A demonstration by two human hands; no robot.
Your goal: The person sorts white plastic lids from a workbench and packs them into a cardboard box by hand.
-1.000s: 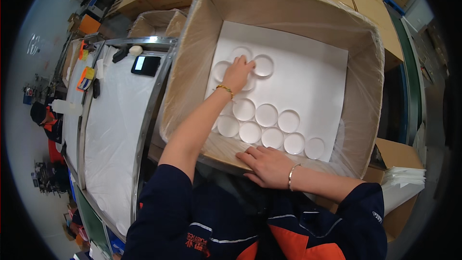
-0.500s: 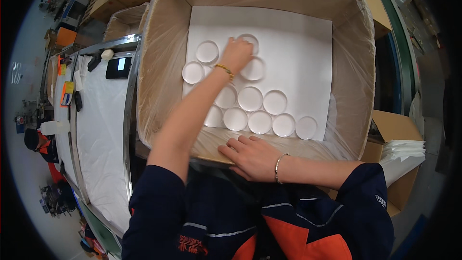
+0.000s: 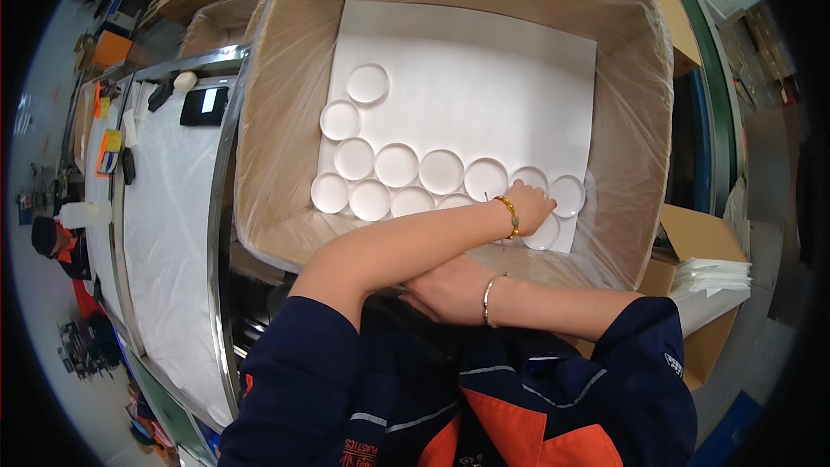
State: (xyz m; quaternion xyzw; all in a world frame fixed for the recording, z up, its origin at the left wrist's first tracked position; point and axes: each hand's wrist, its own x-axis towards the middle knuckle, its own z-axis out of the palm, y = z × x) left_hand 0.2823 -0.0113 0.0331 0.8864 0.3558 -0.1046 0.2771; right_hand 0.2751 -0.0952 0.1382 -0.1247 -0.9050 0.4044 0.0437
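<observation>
Shallow white round lids or dishes (image 3: pixel 441 172) lie in rows on a white sheet (image 3: pixel 475 86) inside a deep cardboard box (image 3: pixel 635 121) lined with clear plastic. My left hand (image 3: pixel 530 205), with a yellow bracelet, reaches across to the box's near right. Its bent fingers close on two of the white round lids, one (image 3: pixel 568 195) at the row's right end and one (image 3: pixel 528 178) beside it. Beneath my left forearm, my right hand (image 3: pixel 454 288) rests at the near box edge, holding nothing I can see. My left forearm hides part of its fingers and part of the front row.
To the left runs a metal-framed table (image 3: pixel 173 207) covered in white, with a black phone-like device (image 3: pixel 205 106) on it. At the right stands an open carton (image 3: pixel 705 238) with a stack of white sheets (image 3: pixel 713 275). Another person (image 3: pixel 65 251) is at the far left.
My left hand has moved from the far left part of the sheet to the near right, and the two lids there now sit at the second row's right end. My right hand stays near the edge.
</observation>
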